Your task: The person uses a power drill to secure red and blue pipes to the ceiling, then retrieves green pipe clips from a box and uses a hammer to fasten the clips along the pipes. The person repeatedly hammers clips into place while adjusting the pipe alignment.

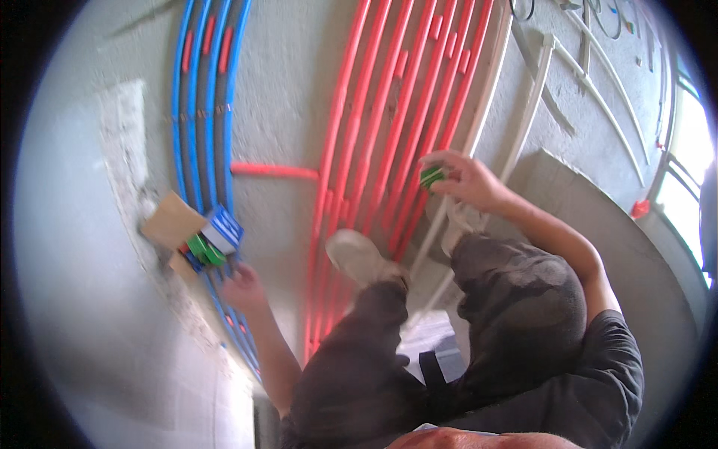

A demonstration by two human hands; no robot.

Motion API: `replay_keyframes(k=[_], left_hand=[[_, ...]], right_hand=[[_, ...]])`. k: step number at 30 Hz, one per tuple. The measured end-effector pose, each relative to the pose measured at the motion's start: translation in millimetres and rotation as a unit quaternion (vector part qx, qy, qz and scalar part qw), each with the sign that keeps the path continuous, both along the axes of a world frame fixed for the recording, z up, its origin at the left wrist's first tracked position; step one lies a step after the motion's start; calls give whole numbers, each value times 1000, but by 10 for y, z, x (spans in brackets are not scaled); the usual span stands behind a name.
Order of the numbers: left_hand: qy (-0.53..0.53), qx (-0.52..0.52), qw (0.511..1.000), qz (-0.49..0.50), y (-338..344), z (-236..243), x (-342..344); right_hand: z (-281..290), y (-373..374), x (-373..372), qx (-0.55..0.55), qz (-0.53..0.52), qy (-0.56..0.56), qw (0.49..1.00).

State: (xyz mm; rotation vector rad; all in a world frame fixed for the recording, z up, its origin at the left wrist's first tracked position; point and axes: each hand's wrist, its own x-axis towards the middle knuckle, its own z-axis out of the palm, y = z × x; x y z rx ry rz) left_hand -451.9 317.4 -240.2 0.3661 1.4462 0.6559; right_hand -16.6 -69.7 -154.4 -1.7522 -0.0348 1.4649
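My right hand (pixel 467 183) is closed round a small green roll, apparently tape (pixel 431 176), in its fingertips, above the red pipes (pixel 378 112). My left hand (pixel 243 284) is open with slightly bent fingers, just below and right of an open cardboard box (pixel 172 218) with a blue-and-white flap (pixel 223 228) and green items (pixel 206 250) inside. The box sits over the lower part of the blue pipes (pixel 194 142). My shoes (pixel 354 254) rest among the pipe runs between my hands, with my knees bent below them.
White pipes (pixel 527 105) and loose cables (pixel 609 19) lie to the upper right. A curved concrete edge (pixel 568 176) runs along the right, near a bright window (pixel 692 165). A rough broken strip (pixel 123 112) borders the blue pipes at left. A short red pipe (pixel 273 170) crosses between the runs.
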Motion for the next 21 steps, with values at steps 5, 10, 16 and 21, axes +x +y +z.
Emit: replay_keyframes(k=[5, 10, 16, 21], left_hand=[[-23, -76, 917, -391, -1090, 258, 1563], [-274, -35, 865, -420, -1358, 193, 3111], [-231, 73, 855, -459, -1225, 393, 3719], [-217, 136, 843, -472, -1104, 402, 3573]], right_hand=[[-310, 539, 259, 240, 128, -77, 959], [-410, 1052, 533, 361, 188, -290, 866], [-398, 1112, 523, 326, -48, -173, 928], [-363, 1105, 572, 302, -8, -102, 948]])
